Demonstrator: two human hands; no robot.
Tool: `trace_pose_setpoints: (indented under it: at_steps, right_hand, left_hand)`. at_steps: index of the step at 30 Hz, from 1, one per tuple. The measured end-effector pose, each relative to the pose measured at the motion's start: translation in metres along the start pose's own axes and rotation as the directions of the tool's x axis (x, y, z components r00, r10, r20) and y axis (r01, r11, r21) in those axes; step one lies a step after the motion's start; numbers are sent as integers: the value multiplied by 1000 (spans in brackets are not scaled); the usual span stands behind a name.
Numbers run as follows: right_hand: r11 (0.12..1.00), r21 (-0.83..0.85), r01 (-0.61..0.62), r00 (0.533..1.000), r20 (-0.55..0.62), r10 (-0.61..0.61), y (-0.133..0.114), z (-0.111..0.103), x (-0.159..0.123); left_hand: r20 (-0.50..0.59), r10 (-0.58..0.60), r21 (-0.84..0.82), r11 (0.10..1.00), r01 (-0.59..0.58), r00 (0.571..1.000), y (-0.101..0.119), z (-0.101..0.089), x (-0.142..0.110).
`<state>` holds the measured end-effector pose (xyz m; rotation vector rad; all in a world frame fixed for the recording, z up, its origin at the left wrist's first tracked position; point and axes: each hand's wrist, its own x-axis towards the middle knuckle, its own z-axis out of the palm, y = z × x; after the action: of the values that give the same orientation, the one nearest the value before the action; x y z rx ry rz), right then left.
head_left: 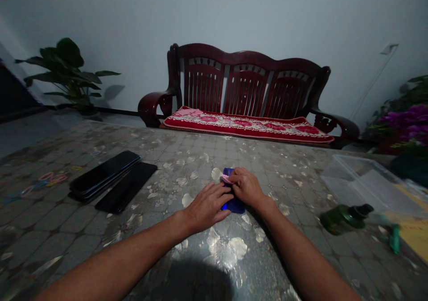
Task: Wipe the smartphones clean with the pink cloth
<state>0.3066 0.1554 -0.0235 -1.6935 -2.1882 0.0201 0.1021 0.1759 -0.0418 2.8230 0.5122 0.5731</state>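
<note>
A shiny blue phone lies on the table under both of my hands, which cover much of it. My left hand rests across its left side, fingers over the surface and thumb by the lower edge, holding it in place. Near the top end, my right hand has its fingers closed on a small pink cloth pressed against the phone. Part of the cloth is hidden beneath those fingers.
Left of my hands lie a stack of dark phones and a single black phone. Further left are scissors. At right are a green bottle, a clear plastic box and a small green object. A wooden bench stands beyond.
</note>
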Motion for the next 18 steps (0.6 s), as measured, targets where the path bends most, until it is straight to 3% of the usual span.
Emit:
trace_pose_setpoints:
  at_steps: [6,15,18]
  right_hand:
    - [978,-86,-190,981,-39,188,14,-4,-1]
    - [1000,-4,-23,998,57,24,2,-16,-24]
    - [997,-5,-77,997,6,77,4,-13,-30]
  left_hand:
    - [1,-29,15,999,29,1000,1,-1,-3]
    - [-41,-43,15,999,43,998,0,-2,-4]
    - [-59,-31,27,999,32,998,-2,-1,-5]
